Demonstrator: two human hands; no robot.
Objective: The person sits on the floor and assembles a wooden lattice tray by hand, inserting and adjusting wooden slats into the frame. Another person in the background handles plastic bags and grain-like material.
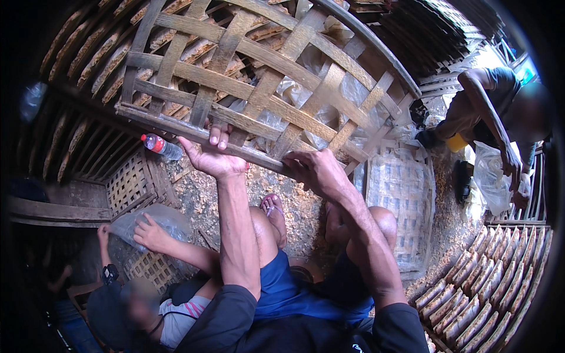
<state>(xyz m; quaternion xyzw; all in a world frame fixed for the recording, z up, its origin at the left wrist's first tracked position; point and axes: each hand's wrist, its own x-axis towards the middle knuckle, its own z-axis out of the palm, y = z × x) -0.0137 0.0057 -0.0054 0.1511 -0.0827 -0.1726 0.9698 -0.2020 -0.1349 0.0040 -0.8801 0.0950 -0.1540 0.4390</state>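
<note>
A large woven bamboo tray [262,157] with a wooden rim is raised in front of me, tilted, with gaps between its crossed slats. My left hand [219,160] grips the near rim from below, palm up, its fingers curled through the weave. Farther right along the same rim, my right hand [321,175] is closed on it, with the thumb and fingertips at the edge. Through the weave show crumpled clear plastic and rows of stacked slabs.
A red-capped bottle [162,146] stands left of the tray. A person [144,312] at lower left handles a clear plastic sheet [154,222]; another [482,112] at right holds a plastic bag [491,176]. Racked slabs [485,279] fill the lower right. Crumbs cover the floor.
</note>
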